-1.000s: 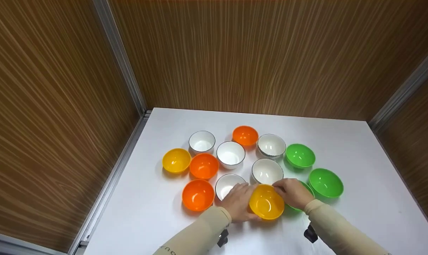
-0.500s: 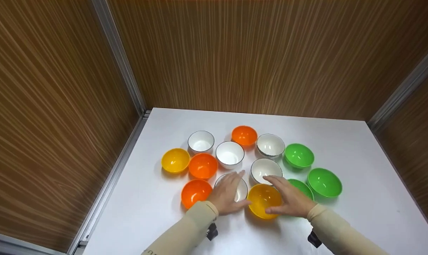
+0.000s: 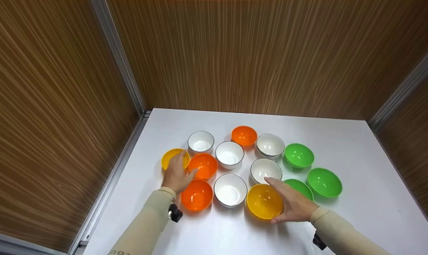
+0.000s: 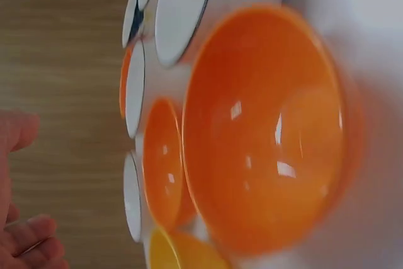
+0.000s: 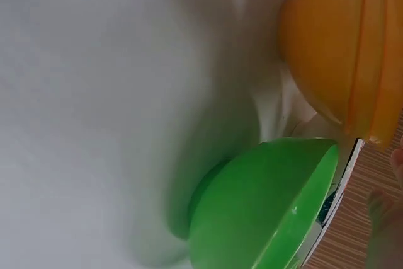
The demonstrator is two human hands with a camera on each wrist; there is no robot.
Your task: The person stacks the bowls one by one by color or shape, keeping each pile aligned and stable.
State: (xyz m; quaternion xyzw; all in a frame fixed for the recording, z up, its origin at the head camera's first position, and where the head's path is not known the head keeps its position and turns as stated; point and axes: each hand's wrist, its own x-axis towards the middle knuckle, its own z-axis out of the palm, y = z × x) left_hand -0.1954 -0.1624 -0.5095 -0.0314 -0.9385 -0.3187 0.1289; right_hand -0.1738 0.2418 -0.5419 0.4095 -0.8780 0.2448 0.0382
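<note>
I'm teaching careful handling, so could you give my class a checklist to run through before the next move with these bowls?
1. Left hand holding nothing: ok.
2. Left yellow bowl upright: ok.
3. Left hand clear of that bowl: cannot tell.
4. Free room all around that bowl: not ok, an orange bowl sits close beside it.
5. Near yellow bowls nested: ok.
6. Right hand clear of them: cannot tell.

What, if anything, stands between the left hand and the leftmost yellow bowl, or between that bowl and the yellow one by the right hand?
Nothing visible stands between the left hand and the leftmost yellow bowl. On the straight line from it to the other yellow bowl stand an orange bowl, then the front white bowl.
</note>
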